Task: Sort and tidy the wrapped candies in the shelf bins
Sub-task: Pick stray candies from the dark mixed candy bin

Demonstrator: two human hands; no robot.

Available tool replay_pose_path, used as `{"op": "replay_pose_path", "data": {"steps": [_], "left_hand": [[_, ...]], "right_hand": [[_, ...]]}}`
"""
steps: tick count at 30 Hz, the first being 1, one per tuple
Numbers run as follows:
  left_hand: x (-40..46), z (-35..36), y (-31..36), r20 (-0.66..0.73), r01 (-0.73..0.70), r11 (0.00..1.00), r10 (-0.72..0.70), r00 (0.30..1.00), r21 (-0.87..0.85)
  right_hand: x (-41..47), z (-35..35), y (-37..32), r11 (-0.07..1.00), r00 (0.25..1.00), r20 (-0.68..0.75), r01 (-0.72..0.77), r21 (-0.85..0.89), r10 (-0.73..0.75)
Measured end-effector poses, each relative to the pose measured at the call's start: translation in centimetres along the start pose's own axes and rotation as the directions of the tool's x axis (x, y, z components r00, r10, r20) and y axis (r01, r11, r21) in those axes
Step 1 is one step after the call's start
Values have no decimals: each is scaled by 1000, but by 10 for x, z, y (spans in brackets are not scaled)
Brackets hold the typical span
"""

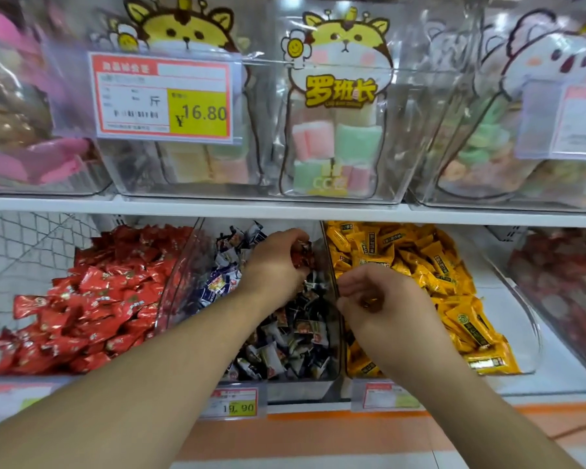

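A shop, a sweets aisle by the look. White shelf [217, 208] stacked in tiers, clear bins [332, 350] set side by side and heaped with loose wrapped candies: red [92, 299] at 9 o'clock, dark [285, 343] in the middle, yellow [454, 286] at 3 o'clock. Price tag [163, 98] at 11 o'clock reading ¥16.80, with a barcode. Smaller tags [234, 402] clipped along the lower shelf edge. Cartoon-printed bags [339, 106] of pastel sweets up top.
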State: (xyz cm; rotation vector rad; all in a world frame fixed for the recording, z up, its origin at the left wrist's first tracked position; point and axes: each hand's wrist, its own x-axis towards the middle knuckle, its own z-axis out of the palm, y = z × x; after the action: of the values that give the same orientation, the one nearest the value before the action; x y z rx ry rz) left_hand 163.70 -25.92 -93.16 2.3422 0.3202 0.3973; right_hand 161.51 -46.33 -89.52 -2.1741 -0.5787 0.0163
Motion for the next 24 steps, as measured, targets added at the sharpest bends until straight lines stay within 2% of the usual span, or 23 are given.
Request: {"op": "replay_pose_path", "data": {"steps": [4, 8, 15, 18, 21, 24], "left_hand": [[6, 5, 3, 84, -22, 990, 10, 996, 141], [7, 9, 5, 52, -4, 987, -4, 999, 163], [-6, 1, 2, -135, -61, 997, 66, 989, 41], [-26, -17, 14, -201, -86, 996, 84, 976, 2], [-61, -40, 27, -144, -48, 988, 27, 989, -148], [-96, -63, 33, -47, 11, 950, -26, 999, -312]], "right_hand": [[0, 0, 0, 1000, 1000, 9, 1, 7, -1], [0, -1, 0, 1000, 1000, 11, 8, 9, -8], [0, -2, -3, 999, 1000, 14, 6, -43, -6], [1, -3, -7, 987, 999, -5, 33, -158, -34], [1, -1, -19, 946, 988, -29, 134, -296, -149], [-3, 6, -35, 920, 968, 41, 250, -303, -249]]}}
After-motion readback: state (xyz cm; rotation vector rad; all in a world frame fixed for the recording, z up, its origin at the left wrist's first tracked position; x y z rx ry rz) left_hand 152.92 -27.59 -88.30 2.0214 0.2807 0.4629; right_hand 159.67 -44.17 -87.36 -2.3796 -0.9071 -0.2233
